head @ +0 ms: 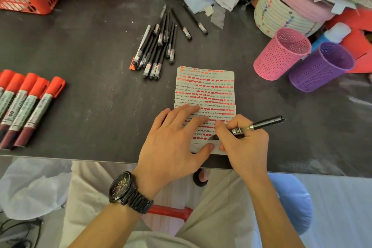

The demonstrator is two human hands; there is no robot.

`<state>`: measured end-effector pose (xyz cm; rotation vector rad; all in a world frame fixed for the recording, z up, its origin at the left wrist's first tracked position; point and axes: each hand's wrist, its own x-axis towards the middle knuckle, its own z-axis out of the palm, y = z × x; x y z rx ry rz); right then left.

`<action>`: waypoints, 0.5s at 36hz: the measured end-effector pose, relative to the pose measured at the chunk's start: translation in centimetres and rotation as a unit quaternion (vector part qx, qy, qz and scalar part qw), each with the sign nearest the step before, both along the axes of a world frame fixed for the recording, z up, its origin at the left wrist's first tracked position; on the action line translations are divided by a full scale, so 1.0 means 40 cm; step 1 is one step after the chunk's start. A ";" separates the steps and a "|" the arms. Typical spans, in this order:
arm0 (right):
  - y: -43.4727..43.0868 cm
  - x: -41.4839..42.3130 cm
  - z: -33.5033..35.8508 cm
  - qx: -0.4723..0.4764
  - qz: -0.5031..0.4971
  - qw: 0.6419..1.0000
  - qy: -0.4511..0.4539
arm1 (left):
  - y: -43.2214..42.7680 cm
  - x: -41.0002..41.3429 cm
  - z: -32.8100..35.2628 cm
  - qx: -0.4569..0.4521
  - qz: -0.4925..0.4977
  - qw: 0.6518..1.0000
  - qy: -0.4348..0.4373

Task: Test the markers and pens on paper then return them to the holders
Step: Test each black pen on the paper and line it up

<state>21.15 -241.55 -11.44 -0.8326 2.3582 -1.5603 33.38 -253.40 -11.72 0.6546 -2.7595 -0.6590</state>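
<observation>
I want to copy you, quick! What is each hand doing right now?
Left hand: open, pressing flat on the paper.
Right hand: holding a pen.

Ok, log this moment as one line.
step: writing test | left hand: pressing paper flat | right hand: gripping black pen, tip at paper
</observation>
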 end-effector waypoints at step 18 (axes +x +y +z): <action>-0.001 -0.001 -0.006 -0.009 -0.013 1.000 0.011 | 0.000 0.000 -0.005 0.000 0.003 1.000 0.017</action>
